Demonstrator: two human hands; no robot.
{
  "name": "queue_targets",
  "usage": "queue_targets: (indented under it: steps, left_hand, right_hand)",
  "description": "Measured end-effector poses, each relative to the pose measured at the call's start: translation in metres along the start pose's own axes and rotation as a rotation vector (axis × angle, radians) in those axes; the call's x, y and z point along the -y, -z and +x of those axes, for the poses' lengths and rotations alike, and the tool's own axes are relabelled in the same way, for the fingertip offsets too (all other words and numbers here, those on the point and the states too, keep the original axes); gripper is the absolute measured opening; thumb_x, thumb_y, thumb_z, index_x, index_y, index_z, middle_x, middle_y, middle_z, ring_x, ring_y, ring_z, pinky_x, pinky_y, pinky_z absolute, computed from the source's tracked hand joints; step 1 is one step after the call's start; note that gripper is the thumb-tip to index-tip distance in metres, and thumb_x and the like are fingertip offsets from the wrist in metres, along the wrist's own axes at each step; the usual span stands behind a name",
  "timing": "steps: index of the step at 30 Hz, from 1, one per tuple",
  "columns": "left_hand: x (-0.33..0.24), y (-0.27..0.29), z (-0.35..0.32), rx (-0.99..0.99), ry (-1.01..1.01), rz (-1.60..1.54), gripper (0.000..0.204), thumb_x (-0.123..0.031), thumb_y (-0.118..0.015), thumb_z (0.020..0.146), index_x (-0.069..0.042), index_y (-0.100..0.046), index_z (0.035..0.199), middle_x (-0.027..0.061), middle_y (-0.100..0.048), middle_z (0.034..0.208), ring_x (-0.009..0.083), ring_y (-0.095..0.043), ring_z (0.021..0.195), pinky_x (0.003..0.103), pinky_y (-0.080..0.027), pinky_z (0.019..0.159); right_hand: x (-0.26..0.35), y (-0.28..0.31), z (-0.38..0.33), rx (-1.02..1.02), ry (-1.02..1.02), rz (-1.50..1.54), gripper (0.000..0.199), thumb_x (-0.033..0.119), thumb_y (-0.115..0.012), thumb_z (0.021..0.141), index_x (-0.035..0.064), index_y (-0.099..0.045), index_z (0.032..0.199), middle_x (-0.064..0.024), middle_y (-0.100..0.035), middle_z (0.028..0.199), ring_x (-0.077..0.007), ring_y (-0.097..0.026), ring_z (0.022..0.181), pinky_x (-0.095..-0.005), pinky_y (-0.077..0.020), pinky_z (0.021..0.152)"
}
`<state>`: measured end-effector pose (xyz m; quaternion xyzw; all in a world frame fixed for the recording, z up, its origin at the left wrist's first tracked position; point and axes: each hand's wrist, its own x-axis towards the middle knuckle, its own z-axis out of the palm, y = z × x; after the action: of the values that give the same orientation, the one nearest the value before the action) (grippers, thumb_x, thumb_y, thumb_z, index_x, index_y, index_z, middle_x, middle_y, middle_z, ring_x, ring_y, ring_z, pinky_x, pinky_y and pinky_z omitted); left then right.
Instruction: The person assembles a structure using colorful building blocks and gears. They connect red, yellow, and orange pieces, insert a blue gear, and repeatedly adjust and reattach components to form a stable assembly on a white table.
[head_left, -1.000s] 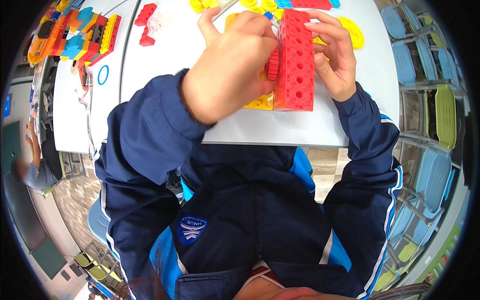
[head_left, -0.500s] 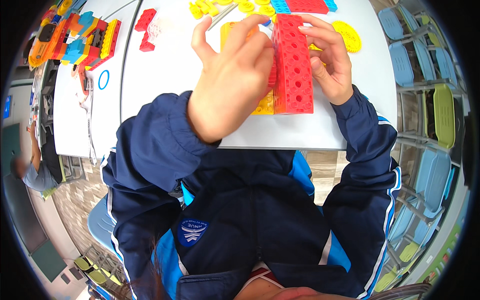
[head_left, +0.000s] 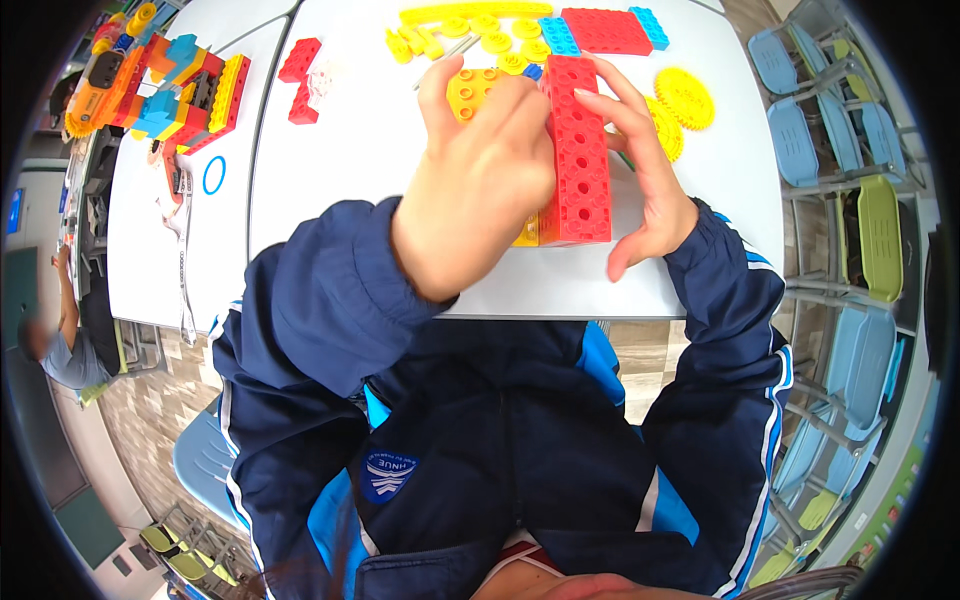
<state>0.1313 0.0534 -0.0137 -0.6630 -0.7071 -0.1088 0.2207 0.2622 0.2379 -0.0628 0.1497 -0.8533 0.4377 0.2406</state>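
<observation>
A long red building-block beam (head_left: 582, 165), with a row of round holes, stands on the white table in front of me. Along its left side is a yellow block piece (head_left: 470, 95) with round studs, partly covered by my hand. My left hand (head_left: 480, 185) is closed against the beam's left side, fingers curled down; whatever they grip is hidden behind the knuckles. My right hand (head_left: 650, 185) is open on the beam's right side. Its fingertips touch the upper right edge, and its thumb hangs apart near the lower end.
Yellow gears (head_left: 685, 98) lie to the right of the beam. Beyond are yellow wheels (head_left: 495, 42), a long yellow bar (head_left: 475, 12) and a red-and-blue block plate (head_left: 605, 32). Small red bricks (head_left: 300, 62), a blue ring (head_left: 214, 175) and a multicoloured block build (head_left: 175, 95) are at left.
My right thumb has moved away from the beam toward me, and the fingers have spread. My left hand has shifted slightly right and nearer. The view has tilted a little.
</observation>
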Motion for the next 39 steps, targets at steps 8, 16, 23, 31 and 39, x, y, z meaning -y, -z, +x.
queue_targets:
  steps: [8, 16, 23, 31, 39]
  left_hand:
    - [0.051, 0.002, 0.027, 0.406, -0.016, -0.571, 0.049, -0.026, -0.088, 0.066, 0.002, -0.069, 0.101, 0.0144, -0.061, 0.112, 0.0289, -0.053, 0.113, 0.048, -0.024, 0.11]
    - [0.054, 0.021, 0.058, 0.786, 0.209, -0.579, 0.045, -0.032, -0.084, 0.073, 0.005, -0.071, 0.093, 0.0161, -0.067, 0.087, 0.0262, -0.063, 0.084, 0.032, -0.049, 0.076]
    - [0.064, 0.023, 0.074, 0.919, 0.287, -0.618, 0.049, -0.045, -0.079, 0.076, 0.002, -0.075, 0.088, 0.013, -0.068, 0.073, 0.0214, -0.064, 0.069, 0.031, -0.05, 0.066]
    - [0.072, -0.001, 0.048, 0.703, 0.336, -0.691, 0.064, -0.061, -0.074, 0.076, 0.003, -0.073, 0.077, 0.0134, -0.065, 0.067, 0.021, -0.062, 0.059, 0.03, -0.048, 0.056]
    - [0.072, -0.004, 0.01, 0.372, 0.525, -0.902, 0.047, -0.043, -0.078, 0.082, 0.002, -0.075, 0.092, 0.0096, -0.07, 0.076, 0.0145, -0.064, 0.069, 0.024, -0.049, 0.064]
  right_hand:
    - [0.005, -0.003, 0.002, 0.006, -0.05, -0.072, 0.119, 0.038, -0.093, 0.053, 0.018, -0.03, 0.152, -0.0215, -0.013, 0.16, -0.036, -0.043, 0.132, -0.0426, -0.0403, 0.105]
    - [0.006, 0.01, 0.003, 0.08, -0.11, -0.057, 0.1, 0.034, -0.084, 0.069, 0.0117, -0.033, 0.152, -0.0182, -0.035, 0.153, -0.0353, -0.045, 0.131, -0.0414, -0.0393, 0.107]
    - [0.009, 0.015, 0.003, 0.062, -0.124, -0.077, 0.086, 0.04, -0.076, 0.08, 0.0042, -0.039, 0.148, -0.0179, -0.048, 0.144, -0.0345, -0.053, 0.125, -0.0396, -0.0409, 0.107]
    - [-0.001, 0.017, 0.003, -0.055, -0.071, -0.186, 0.063, 0.033, -0.069, 0.088, 0.0028, -0.049, 0.139, -0.0183, -0.056, 0.136, -0.0348, -0.055, 0.122, -0.0394, -0.0432, 0.104]
    - [-0.024, 0.019, -0.001, -0.239, -0.122, -0.313, 0.029, 0.019, -0.07, 0.089, -0.0028, -0.066, 0.108, -0.0175, -0.064, 0.123, -0.0316, -0.063, 0.106, -0.0366, -0.0501, 0.089]
